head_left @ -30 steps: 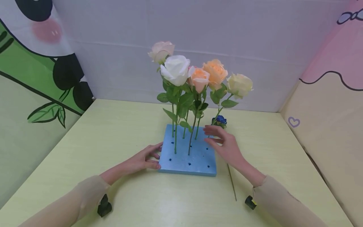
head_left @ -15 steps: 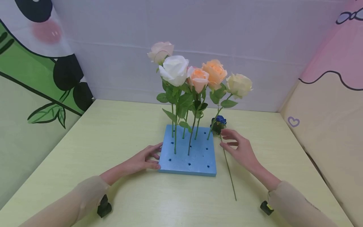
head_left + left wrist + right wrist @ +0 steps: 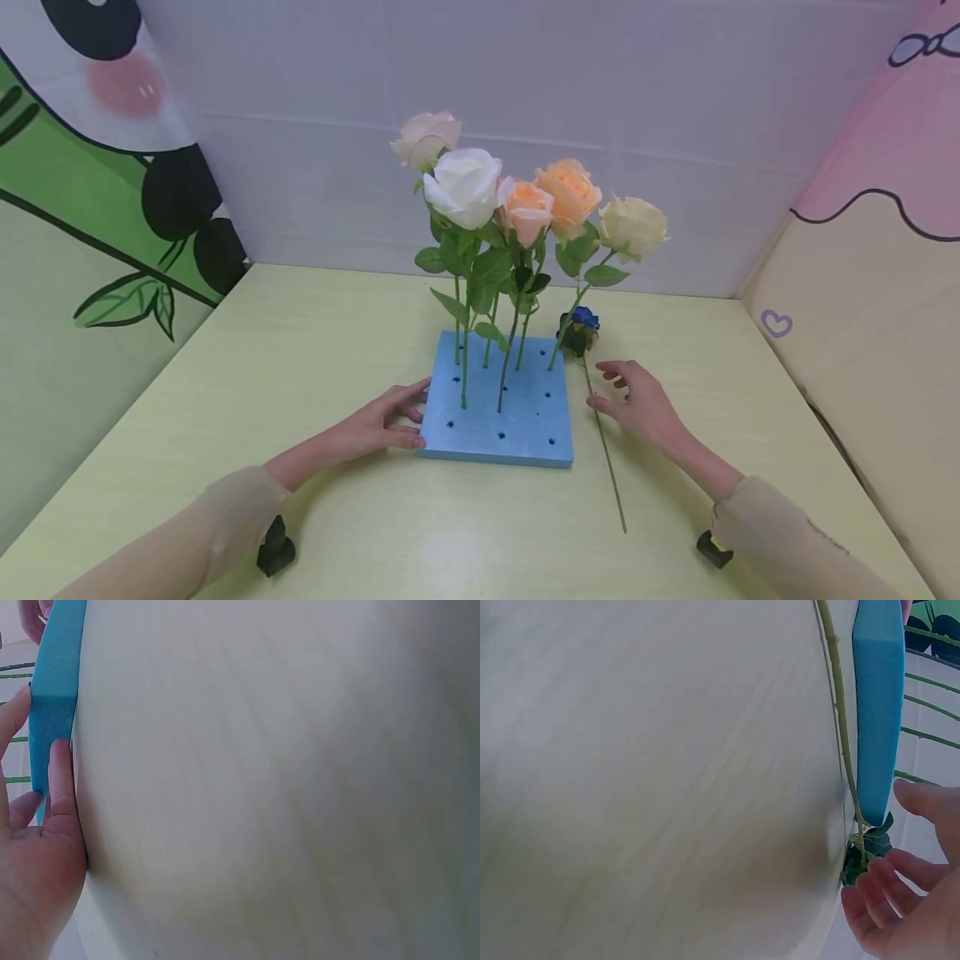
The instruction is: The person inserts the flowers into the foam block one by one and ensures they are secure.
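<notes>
A blue foam board [image 3: 525, 429] with rows of holes lies on the table. Several artificial roses stand upright in it, among them a white rose [image 3: 463, 187], an orange rose [image 3: 567, 197] and a cream rose [image 3: 633, 227]. My left hand [image 3: 378, 422] rests against the board's left side, its fingers [image 3: 61, 780] touching the edge. To the right of the board, a blue rose [image 3: 579, 329] lies on the table with its long stem [image 3: 611, 471] toward me. Just over that stem is my right hand [image 3: 637, 404], fingers parted and gripping nothing.
The pale wooden table [image 3: 225, 367] extends to both sides of the board. Behind it hangs a light wall cloth [image 3: 315, 192]. Printed panels stand left and right. A small black device [image 3: 276, 547] is worn at each wrist.
My right hand has moved away from the cream rose's stem, rightward and then nearer to me, to the blue rose's stem. The left hand has stayed at the board.
</notes>
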`<state>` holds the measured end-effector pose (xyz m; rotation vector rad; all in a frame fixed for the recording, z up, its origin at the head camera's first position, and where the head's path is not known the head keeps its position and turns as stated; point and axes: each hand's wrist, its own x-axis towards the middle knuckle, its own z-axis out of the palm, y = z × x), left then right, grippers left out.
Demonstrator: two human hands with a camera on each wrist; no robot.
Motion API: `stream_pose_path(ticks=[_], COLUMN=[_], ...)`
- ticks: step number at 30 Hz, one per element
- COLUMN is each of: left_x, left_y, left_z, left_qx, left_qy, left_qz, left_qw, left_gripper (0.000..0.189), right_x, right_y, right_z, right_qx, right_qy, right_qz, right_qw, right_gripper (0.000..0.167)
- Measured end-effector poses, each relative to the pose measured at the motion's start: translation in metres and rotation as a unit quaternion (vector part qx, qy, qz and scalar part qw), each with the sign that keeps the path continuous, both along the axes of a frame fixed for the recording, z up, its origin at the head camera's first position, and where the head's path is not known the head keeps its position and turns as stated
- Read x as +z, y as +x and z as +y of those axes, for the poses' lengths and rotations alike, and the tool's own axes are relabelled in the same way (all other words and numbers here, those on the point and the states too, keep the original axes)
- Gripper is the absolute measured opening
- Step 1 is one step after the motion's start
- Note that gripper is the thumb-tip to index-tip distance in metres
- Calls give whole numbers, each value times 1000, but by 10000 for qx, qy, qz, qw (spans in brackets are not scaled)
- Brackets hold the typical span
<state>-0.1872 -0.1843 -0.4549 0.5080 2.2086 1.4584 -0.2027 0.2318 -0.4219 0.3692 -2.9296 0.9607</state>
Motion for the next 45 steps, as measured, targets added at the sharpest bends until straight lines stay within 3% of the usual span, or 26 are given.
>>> stream_pose_path(ticks=[6,14,24,32,38,45], left_x=[1,0,1,0,-1,-2], left_y=[0,-1,0,1,0,0], left_z=[0,0,0,0,-1,-1], left_qx=[5,11,24,14,17,4], left_qy=[-20,25,52,67,17,-16], left_qz=[0,-22,-26,-58,-51,17], left_qw=[10000,10000,10000,10000,10000,10000], left_gripper=[91,90,91,91,91,90], right_x=[-7,-11,-6,2,5,11], right_y=[-7,-10,-13,-18,-18,-19], right_z=[4,5,4,9,13,19], right_qx=[82,333,427,398,384,58], right_qy=[510,701,270,-221,-458,-954], right_qz=[-141,-464,-1248,-1925,-1930,-1661], right_qw=[9986,9959,9909,9802,9794,9815], right_gripper=[52,51,52,46,42,39])
